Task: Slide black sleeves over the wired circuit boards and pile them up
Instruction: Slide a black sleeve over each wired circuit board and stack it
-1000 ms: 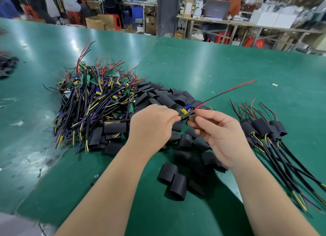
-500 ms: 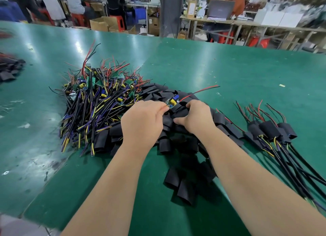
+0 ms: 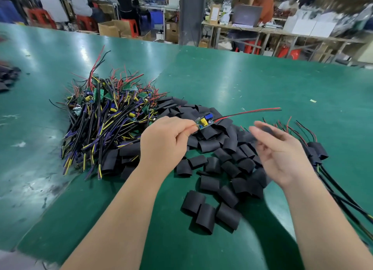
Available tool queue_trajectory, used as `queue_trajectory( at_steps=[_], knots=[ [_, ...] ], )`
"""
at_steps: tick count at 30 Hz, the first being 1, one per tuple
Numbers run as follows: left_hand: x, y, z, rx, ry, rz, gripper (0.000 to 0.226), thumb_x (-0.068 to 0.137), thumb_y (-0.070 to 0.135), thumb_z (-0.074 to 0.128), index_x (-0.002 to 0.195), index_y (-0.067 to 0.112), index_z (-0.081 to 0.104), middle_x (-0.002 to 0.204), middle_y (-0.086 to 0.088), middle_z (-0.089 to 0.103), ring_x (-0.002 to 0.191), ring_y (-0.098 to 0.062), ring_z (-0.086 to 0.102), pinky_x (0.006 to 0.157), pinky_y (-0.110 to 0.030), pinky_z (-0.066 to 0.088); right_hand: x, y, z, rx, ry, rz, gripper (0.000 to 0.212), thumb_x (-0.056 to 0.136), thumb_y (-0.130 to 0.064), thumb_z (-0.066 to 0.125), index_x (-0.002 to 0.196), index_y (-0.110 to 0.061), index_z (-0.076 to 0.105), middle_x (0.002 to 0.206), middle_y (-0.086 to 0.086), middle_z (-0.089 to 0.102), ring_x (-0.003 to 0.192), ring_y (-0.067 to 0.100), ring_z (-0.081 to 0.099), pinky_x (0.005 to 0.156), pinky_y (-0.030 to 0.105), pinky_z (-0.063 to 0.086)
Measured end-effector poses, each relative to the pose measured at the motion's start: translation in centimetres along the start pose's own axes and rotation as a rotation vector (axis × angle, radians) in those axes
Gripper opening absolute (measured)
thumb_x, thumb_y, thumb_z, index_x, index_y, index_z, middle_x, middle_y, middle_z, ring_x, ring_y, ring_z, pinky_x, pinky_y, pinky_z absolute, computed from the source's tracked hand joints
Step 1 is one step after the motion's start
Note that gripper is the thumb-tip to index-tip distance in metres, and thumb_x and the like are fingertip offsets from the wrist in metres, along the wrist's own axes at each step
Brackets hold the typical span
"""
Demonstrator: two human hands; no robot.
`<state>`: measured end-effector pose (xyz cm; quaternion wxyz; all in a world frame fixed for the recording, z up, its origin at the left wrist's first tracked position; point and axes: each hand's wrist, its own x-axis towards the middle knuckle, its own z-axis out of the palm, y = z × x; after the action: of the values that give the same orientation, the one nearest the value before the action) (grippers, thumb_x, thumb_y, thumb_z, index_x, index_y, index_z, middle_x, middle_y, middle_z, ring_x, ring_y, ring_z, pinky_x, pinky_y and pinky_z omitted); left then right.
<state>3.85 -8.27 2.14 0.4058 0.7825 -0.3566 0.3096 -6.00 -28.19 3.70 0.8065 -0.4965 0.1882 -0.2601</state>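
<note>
My left hand (image 3: 167,142) pinches a small green circuit board (image 3: 204,121) by its near end. The board's red and black wires (image 3: 250,112) stick out to the right above the table. My right hand (image 3: 280,154) is raised to the right of the board and is motion-blurred. It seems to pinch a black sleeve (image 3: 265,128) at its fingertips. Loose black sleeves (image 3: 212,148) lie scattered under both hands. A heap of bare wired boards (image 3: 105,116) sits to the left. Sleeved boards (image 3: 316,150) are piled at the right.
The green table (image 3: 242,84) stretches far back. A few more black sleeves (image 3: 8,76) lie at its far left. Beyond the far edge are benches, boxes, red stools and seated people. The table's near edge runs across the bottom left corner.
My right hand has risen from the sleeve heap and moved right, with a dark sleeve at its fingertips. My left hand has lifted the board, whose wires again point right.
</note>
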Motion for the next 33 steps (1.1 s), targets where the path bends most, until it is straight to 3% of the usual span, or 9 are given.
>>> queue_trajectory(
  at_steps=[4, 8, 13, 16, 19, 23, 25, 27, 33],
  knots=[
    [-0.1, 0.5, 0.1, -0.075, -0.016, 0.032, 0.013, 0.086, 0.014, 0.064, 0.083, 0.010, 0.075, 0.077, 0.002, 0.072, 0.068, -0.022, 0.061, 0.063, -0.035, 0.050, 0.0, -0.7, -2.0, 0.389, 0.070, -0.012, 0.027, 0.078, -0.034, 0.060, 0.093, -0.012, 0.058, 0.082, -0.005, 0.060, 0.051, -0.001, 0.048, 0.048, 0.006, 0.040],
    [-0.2, 0.6, 0.2, -0.106, -0.024, 0.041, 0.013, 0.087, 0.014, 0.064, 0.084, 0.008, 0.075, 0.077, 0.000, 0.072, 0.067, -0.023, 0.062, 0.061, -0.037, 0.051, 0.0, -1.5, -2.5, 0.703, 0.210, 0.026, 0.024, 0.089, -0.034, 0.061, 0.094, -0.011, 0.060, 0.096, 0.003, 0.061, 0.048, -0.001, 0.049, 0.049, 0.008, 0.042],
    [-0.2, 0.6, 0.2, -0.103, -0.042, 0.054, 0.014, 0.087, 0.016, 0.063, 0.084, 0.009, 0.075, 0.076, 0.001, 0.071, 0.065, -0.022, 0.060, 0.059, -0.037, 0.050, -0.5, -1.9, -2.0, 0.809, 0.198, 0.046, 0.028, 0.085, -0.031, 0.063, 0.105, -0.012, 0.059, 0.106, 0.003, 0.059, 0.049, 0.000, 0.051, 0.046, 0.009, 0.042],
    [-0.2, 0.7, 0.2, -0.094, -0.057, 0.070, 0.013, 0.087, 0.016, 0.064, 0.084, 0.010, 0.075, 0.077, 0.001, 0.072, 0.066, -0.021, 0.061, 0.059, -0.035, 0.051, -0.8, -2.0, -1.5, 0.812, 0.159, 0.047, 0.042, 0.075, -0.030, 0.067, 0.111, -0.010, 0.058, 0.085, 0.007, 0.068, 0.050, 0.000, 0.052, 0.047, 0.008, 0.043],
    [-0.2, 0.7, 0.2, -0.080, -0.058, 0.096, 0.017, 0.088, 0.019, 0.062, 0.084, 0.010, 0.075, 0.077, 0.001, 0.072, 0.066, -0.021, 0.061, 0.057, -0.035, 0.050, -1.0, -2.2, -1.3, 0.780, 0.183, 0.039, 0.029, 0.078, -0.030, 0.067, 0.098, -0.010, 0.060, 0.073, 0.009, 0.069, 0.049, 0.000, 0.054, 0.046, 0.009, 0.044],
    [-0.3, 0.8, 0.3, -0.054, -0.049, 0.134, 0.019, 0.088, 0.021, 0.061, 0.084, 0.010, 0.075, 0.076, 0.001, 0.071, 0.065, -0.021, 0.061, 0.060, -0.034, 0.049, -0.9, -2.0, -1.5, 0.630, 0.195, 0.017, 0.032, 0.082, -0.033, 0.066, 0.103, -0.010, 0.060, 0.099, 0.003, 0.061, 0.052, -0.001, 0.053, 0.047, 0.008, 0.043],
    [-0.4, 0.9, 0.3, -0.044, -0.056, 0.134, 0.020, 0.088, 0.023, 0.060, 0.083, 0.011, 0.075, 0.074, 0.002, 0.071, 0.065, -0.020, 0.060, 0.060, -0.032, 0.048, -1.0, -1.6, -1.1, 0.511, 0.110, -0.015, 0.028, 0.077, -0.030, 0.064, 0.096, -0.011, 0.057, 0.093, -0.001, 0.057, 0.051, 0.000, 0.047, 0.044, 0.009, 0.038],
    [-0.5, 1.1, 0.4, -0.034, -0.078, 0.123, 0.016, 0.087, 0.022, 0.063, 0.082, 0.013, 0.076, 0.072, 0.004, 0.070, 0.066, -0.019, 0.060, 0.061, -0.030, 0.048, -1.4, -1.0, -0.3, 0.445, 0.004, -0.023, 0.020, 0.074, -0.024, 0.062, 0.088, -0.011, 0.054, 0.083, -0.001, 0.065, 0.049, 0.001, 0.043, 0.042, 0.010, 0.034],
    [-0.6, 1.9, 0.5, -0.056, -0.117, 0.091, 0.012, 0.084, 0.019, 0.067, 0.082, 0.012, 0.077, 0.068, 0.004, 0.068, 0.064, -0.019, 0.058, 0.057, -0.030, 0.047, -2.8, 1.2, 2.1, 0.298, -0.226, 0.030, 0.024, 0.074, -0.009, 0.060, 0.097, -0.005, 0.061, 0.088, 0.007, 0.068, 0.047, 0.000, 0.043, 0.047, 0.009, 0.036]
  ],
)
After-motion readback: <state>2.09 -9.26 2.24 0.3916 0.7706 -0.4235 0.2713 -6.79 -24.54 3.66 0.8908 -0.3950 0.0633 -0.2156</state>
